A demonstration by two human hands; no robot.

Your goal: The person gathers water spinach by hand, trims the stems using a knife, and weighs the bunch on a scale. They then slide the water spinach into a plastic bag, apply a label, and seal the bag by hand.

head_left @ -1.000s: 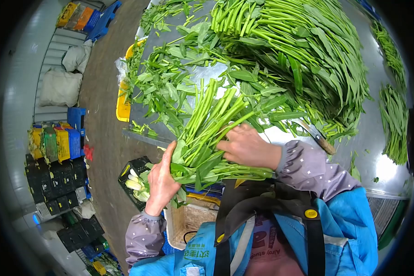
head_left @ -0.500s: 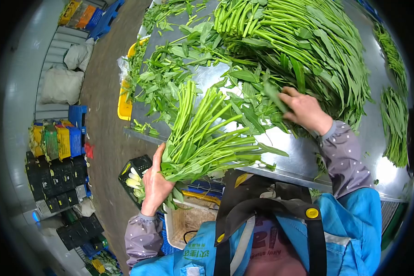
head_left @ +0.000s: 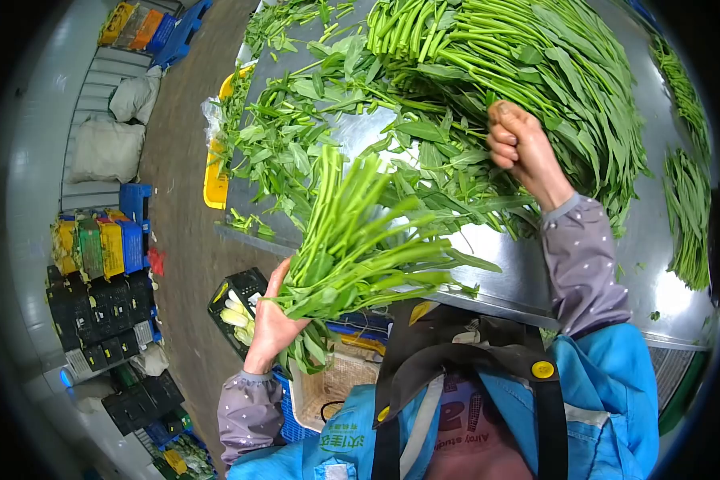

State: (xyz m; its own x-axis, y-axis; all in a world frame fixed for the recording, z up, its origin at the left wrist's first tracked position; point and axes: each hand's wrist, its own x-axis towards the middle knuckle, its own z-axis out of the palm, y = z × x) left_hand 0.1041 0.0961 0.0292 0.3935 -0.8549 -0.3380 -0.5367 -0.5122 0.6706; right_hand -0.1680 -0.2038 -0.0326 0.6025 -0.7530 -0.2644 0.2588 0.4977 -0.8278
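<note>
2 hands in view, both the person's own. Left hand [head_left: 275, 322]: closed around 1 bunch of water spinach [head_left: 348, 256], near the front-left edge of 1 metal table [head_left: 528, 264]. Bunch is tilted: stem ends fan up and right, partly motion-blurred; some leaves hang below the hand. Too many stems to count.

Right hand [head_left: 518, 144]: fingers curled tight in a fist, in front of the left side of 1 big water spinach heap [head_left: 592, 104]. Can't tell if it pinches anything or touches the heap.

Same table: 2 bundles of greens [head_left: 686, 220] along the right side, one beyond the other; loose leaves [head_left: 284, 144] scattered left of the heap, too many to count. 1 yellow crate [head_left: 214, 188] at the table's left edge.

Below left hand: 1 white basket [head_left: 302, 404]. Just left of that hand: 1 black crate [head_left: 252, 284] with pale vegetables [head_left: 234, 316], count unclear.

Far left: 2 white sacks [head_left: 104, 152].
</note>
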